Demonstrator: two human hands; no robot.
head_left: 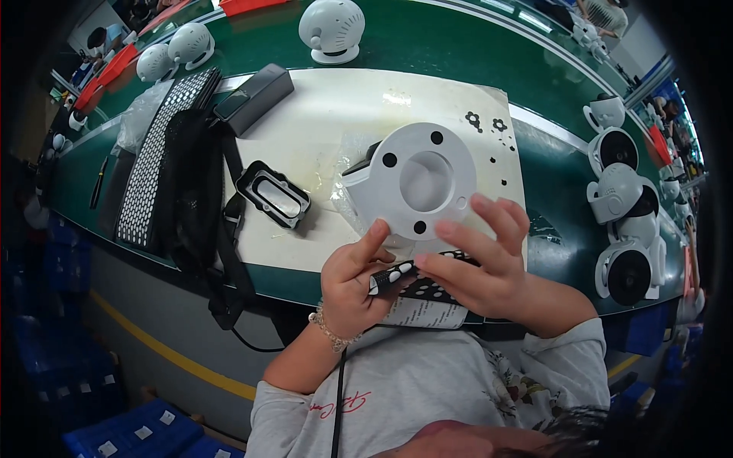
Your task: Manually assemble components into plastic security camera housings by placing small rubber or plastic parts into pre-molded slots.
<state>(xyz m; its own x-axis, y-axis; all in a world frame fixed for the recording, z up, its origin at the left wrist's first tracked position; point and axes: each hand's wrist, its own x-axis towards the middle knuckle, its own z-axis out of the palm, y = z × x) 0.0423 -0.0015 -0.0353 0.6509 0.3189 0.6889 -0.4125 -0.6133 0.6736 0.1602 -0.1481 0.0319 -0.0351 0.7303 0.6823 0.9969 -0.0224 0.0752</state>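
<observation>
Both hands (427,275) pinching sticker sheet (416,284), white round base (416,183) behind, black frame (273,195) beside

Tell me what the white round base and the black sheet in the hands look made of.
White round base: looks like moulded plastic, matte, with smooth even edges and a soft sheen. Black sheet, held by the left hand and right hand: probably a thin sticker backing, flexible; the material is uncertain.
</observation>
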